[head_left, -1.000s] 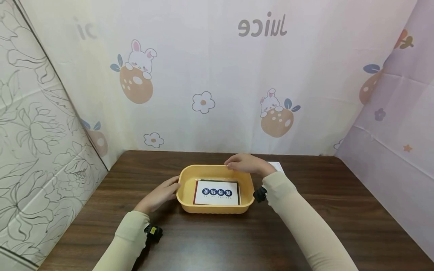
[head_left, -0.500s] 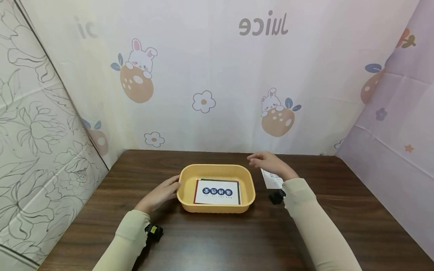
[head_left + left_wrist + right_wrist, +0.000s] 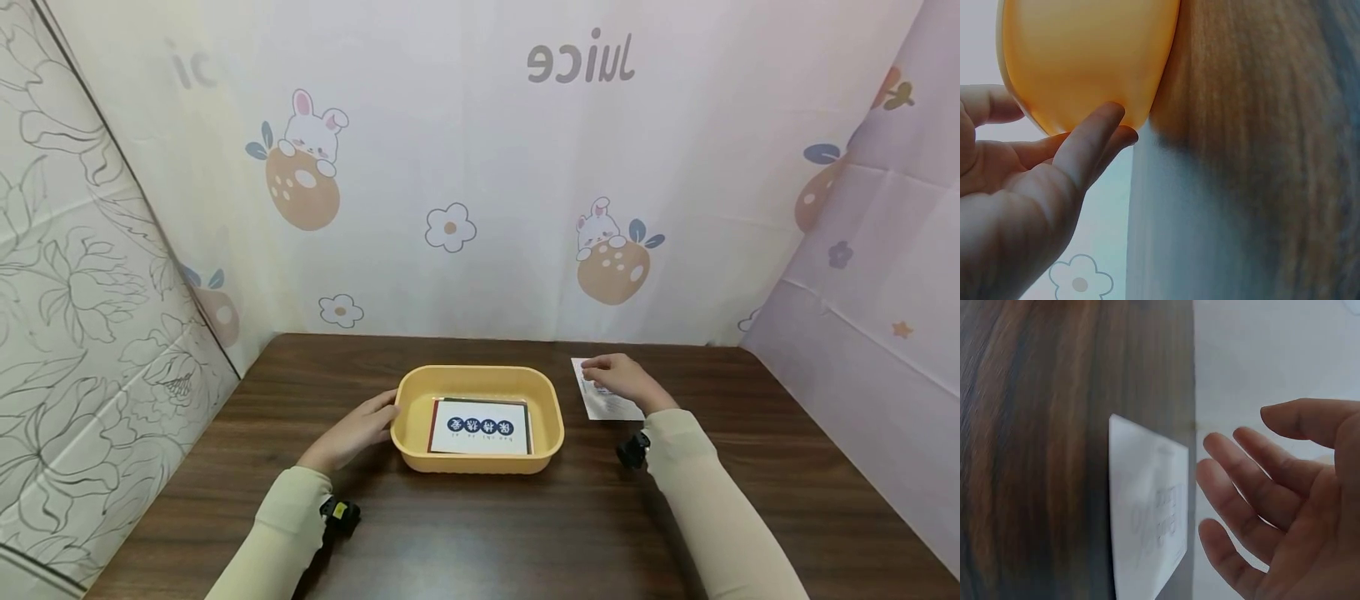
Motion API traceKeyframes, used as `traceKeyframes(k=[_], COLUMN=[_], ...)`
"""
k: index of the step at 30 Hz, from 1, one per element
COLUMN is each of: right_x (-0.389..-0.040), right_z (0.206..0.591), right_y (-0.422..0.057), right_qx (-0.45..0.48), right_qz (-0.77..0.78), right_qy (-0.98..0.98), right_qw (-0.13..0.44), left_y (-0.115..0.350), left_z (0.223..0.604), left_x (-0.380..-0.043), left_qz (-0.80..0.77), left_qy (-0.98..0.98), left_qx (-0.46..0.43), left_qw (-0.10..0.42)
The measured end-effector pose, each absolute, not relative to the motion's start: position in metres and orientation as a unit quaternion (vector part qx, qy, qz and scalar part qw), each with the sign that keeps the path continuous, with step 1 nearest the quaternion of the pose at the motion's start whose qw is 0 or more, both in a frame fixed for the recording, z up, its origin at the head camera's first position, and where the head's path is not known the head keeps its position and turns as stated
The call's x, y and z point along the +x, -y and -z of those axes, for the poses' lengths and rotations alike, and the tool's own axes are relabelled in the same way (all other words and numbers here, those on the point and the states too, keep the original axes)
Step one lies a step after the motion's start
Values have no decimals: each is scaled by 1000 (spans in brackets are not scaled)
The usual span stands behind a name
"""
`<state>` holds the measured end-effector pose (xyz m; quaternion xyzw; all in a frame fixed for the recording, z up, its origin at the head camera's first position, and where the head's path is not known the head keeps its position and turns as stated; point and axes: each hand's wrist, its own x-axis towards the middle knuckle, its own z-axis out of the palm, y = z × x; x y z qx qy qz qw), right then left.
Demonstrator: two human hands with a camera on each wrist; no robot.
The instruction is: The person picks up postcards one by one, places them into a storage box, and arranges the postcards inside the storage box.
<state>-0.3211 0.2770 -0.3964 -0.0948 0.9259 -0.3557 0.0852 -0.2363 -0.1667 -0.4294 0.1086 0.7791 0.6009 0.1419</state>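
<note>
A yellow plastic basin stands on the table, with flat cards stacked inside. The top white card carries blue discs with characters; red and dark edges show beneath. My left hand holds the basin's left end: in the left wrist view, fingers lie against the outer wall and another digit reaches over the rim. My right hand is above another white printed card on the table, right of the basin. In the right wrist view its fingers are spread and slightly bent, apart from that card.
A dark wood-grain table bears everything. A patterned curtain hangs along its back edge, with further cloth at left and right. Each wrist wears a small black camera.
My right hand has moved from the basin's back rim rightwards to above the loose white card, which is now more exposed. The left hand and basin stay in place.
</note>
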Motion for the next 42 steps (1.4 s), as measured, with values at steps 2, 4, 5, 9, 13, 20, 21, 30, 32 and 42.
traceKeyframes(k=[2, 4, 5, 9, 13, 20, 21, 30, 32, 42], right_x=[-322, -322, -322, -320, -318, -318, -318, -321, -322, -325], right_z=[399, 402, 403, 406, 409, 415, 416, 423, 424, 424], right_y=[-282, -288, -291, -300, -306, -315, -316, -315, -314, -304], right_qx=[-85, -74, -68, -36, -11, 24, 28, 50, 54, 74], right_qz=[342, 332, 330, 334, 322, 290, 289, 271, 268, 237], right_qy=[-933, -938, -940, -940, -945, -954, -954, -956, -956, -963], right_qw=[71, 60, 57, 55, 55, 72, 76, 101, 103, 105], left_y=[167, 167, 166, 166, 167, 168, 168, 169, 169, 169], left_z=[430, 430, 430, 429, 429, 429, 429, 428, 428, 430], left_x=[-237, -237, -237, -237, -236, -236, -236, -235, -235, -236], left_qz=[-600, -601, -601, -601, -598, -596, -596, -601, -602, -601], left_qy=[-780, -779, -779, -779, -780, -780, -780, -774, -773, -774], left_qx=[111, 112, 111, 109, 114, 123, 124, 132, 133, 134], left_qw=[141, 140, 139, 141, 142, 146, 147, 148, 147, 146])
